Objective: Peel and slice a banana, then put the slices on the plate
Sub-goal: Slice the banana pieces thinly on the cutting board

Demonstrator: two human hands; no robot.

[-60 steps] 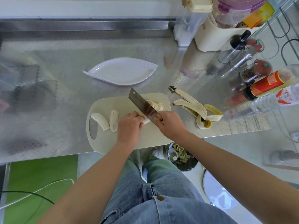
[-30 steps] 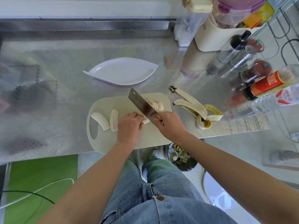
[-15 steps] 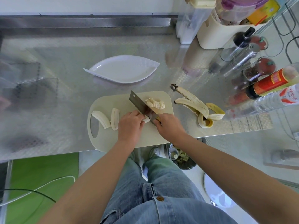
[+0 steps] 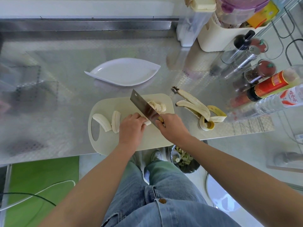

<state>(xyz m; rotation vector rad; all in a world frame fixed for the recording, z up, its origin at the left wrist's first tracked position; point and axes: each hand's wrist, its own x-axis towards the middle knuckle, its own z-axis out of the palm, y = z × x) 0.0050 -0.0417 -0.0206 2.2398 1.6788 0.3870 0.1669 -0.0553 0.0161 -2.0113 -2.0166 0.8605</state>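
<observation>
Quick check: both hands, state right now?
Left hand: closed, holding a banana piece on the cutting board.
Right hand: closed, gripping the knife by its handle.

Cleaver (image 4: 145,108) blade across banana piece (image 4: 147,122)

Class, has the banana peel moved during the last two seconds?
No. The banana peel stays where it was, just right of the cutting board.

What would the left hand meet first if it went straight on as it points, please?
Probably the rectangular steel cleaver blade, just past the left hand, which holds a pale banana piece.
</observation>
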